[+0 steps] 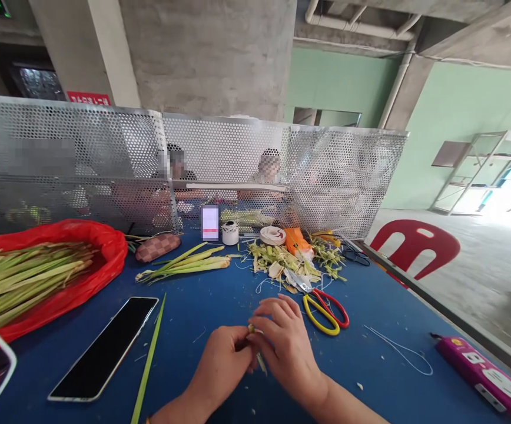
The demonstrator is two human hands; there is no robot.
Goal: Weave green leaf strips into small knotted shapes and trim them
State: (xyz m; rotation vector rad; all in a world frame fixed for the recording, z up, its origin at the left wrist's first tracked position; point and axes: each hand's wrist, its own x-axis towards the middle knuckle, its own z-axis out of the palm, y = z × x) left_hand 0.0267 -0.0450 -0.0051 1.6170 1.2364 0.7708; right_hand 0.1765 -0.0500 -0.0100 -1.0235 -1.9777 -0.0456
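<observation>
At the near side of the blue table point(348, 383), both hands are together, left hand point(222, 362) and right hand point(287, 341) pinching a small plant piece point(261, 363) between them. Fingers cover most of it; a pale end pokes out below, a greenish bit shows on top. Exact grip of each finger: can't tell. Scissors point(315, 292) lie just beyond the right hand, red and yellow handles spread, blades pointing at a heap of trimmings point(273, 259). Left of the hands: one long green leaf point(150, 353), then a black-screened phone point(105, 350) lying flat. Further back, a loose bundle of stalks point(193, 263); far left, a red bag point(116, 235) full of more stalks. Purple case point(487, 377) sits near the right edge. Perforated metal screen point(224, 147) stands across the back, people partly visible through it. Red chair point(414, 235) is off to the right, beyond the table.
</observation>
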